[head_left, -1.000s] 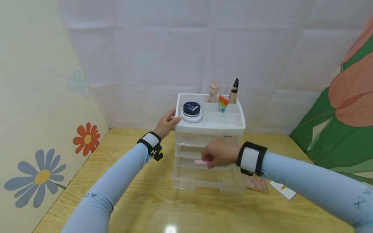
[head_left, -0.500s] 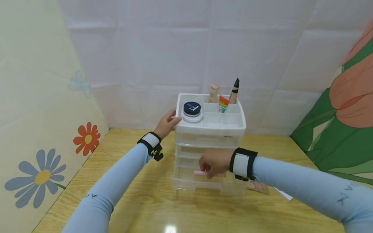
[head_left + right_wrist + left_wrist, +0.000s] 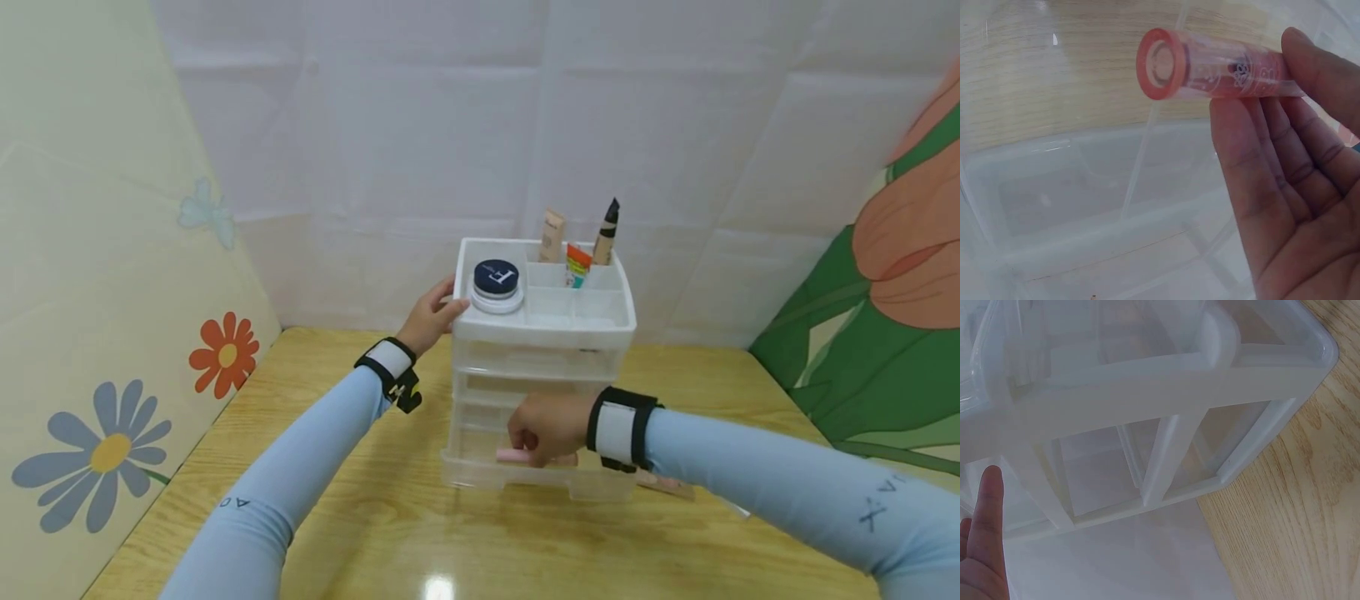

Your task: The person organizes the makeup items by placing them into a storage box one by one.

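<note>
A white-topped, clear plastic drawer organizer (image 3: pixel 540 337) stands on the table. Its bottom drawer (image 3: pixel 480 477) is pulled out toward me. My left hand (image 3: pixel 433 315) rests against the organizer's upper left side, thumb near the top rim; a straight finger (image 3: pixel 990 519) shows there in the left wrist view. Over the pulled-out drawer, my right hand (image 3: pixel 551 423) pinches a slim pink tube (image 3: pixel 512 456), like a lip gloss, between thumb and fingers. In the right wrist view the tube (image 3: pixel 1222 67) lies nearly level, its clear pink end pointing left. Whether it touches the drawer I cannot tell.
On top sit a dark-lidded round jar (image 3: pixel 496 277), a beige tube (image 3: pixel 551 236), a small orange-and-green tube (image 3: pixel 577 265) and a black-capped tube (image 3: pixel 606 235). A flat pinkish item (image 3: pixel 667 485) lies right of the drawer, partly behind my right arm. A white cloth backs the table.
My right hand has lowered with the pink tube from in front of the middle drawers down to the bottom drawer. My left hand stays put on the organizer.
</note>
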